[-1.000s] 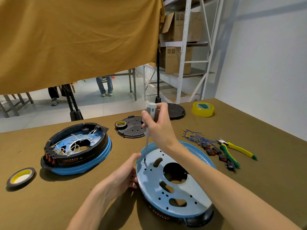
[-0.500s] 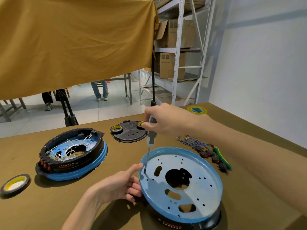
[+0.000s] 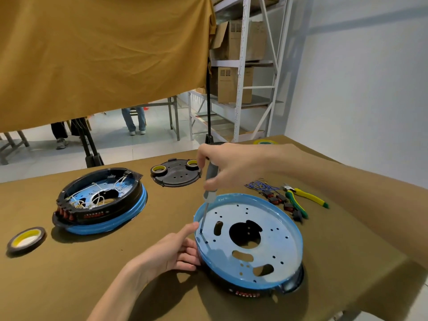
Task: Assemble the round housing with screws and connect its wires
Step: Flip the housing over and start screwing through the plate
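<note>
Grip on the grey-handled steel screwdriver [image 3: 209, 181] shifted since a second ago: right hand [image 3: 229, 169], then wrapped upright round the handle, now reaching over from the right, fingers [image 3: 212, 181] curled round the upper handle from above. Shaft unchanged in its station, tip still planted at a small hole near the left edge of the blue plate. Left hand [image 3: 171, 253] much as before, fingers [image 3: 188, 230] straight and pressed against the rim, steadying rather than gripping. Probably a re-grip between turns of one screw, so fastening judged under way and early; wire connection not yet begun on this unit. Round housing [image 3: 266, 242] lying face down on the brown cloth-covered counter [image 3: 69, 274], front and right of centre: pale blue perforated metal plate with a large central opening and several slots, raised blue lip, black plastic body with red lettering showing beneath the near edge. Screw itself too small to make out. Loose blue wires with red and black switches [image 3: 273, 195] just beyond, beside yellow-green pliers [image 3: 305, 199]. Second round housing [image 3: 99, 200], open side up with white wires inside, well apart at left.
</note>
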Demonstrator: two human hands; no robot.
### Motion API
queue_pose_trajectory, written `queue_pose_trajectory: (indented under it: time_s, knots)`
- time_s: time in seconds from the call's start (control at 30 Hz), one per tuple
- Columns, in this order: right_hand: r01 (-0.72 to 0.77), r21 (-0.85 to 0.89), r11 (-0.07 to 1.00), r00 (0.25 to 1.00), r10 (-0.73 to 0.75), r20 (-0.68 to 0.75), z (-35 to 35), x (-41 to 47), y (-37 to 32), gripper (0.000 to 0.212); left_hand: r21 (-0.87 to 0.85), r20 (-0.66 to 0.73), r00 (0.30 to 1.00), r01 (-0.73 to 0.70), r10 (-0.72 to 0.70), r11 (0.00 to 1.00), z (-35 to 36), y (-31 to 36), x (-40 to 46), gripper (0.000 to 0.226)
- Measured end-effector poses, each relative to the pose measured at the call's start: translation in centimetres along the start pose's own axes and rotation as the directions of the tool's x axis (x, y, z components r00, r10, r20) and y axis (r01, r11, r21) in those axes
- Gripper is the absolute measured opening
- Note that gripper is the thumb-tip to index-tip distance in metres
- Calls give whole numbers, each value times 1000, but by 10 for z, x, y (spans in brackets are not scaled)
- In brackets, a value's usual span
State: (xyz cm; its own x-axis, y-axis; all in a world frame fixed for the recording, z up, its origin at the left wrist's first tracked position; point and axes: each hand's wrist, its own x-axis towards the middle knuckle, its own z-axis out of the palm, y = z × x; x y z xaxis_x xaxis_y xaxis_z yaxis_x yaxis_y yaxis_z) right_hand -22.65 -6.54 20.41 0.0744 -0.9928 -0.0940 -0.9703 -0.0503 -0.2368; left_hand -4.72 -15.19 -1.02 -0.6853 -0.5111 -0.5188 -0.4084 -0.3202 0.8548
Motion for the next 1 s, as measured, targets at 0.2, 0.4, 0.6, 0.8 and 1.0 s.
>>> queue_pose_trajectory:
  time_s: [0.2,0.4,0.6,0.8,1.0]
  knots:
    - [-25,-116,993,993,12,-118,8,-4,-4,32,2,-16,1000,-21,21,1000,4,-2,-4,84]
    - [-43,63,997,998,40,43,1,-12,-1,40,12,-28,1000,-5,5,1000,8,2,-10,81]
    - [36,-109,993,993,-48,-107,5,-3,-2,31,5,-80,997,3,-3,1000,6,-1,-9,93]
    - [17,28,999,1000,-17,5,3,2,10,40,17,-131,991,9,-7,1000,5,-4,-2,99]
    - [29,-95,995,991,-41,-130,10,7,6,41,41,-86,996,14,-10,999,6,-5,-5,97]
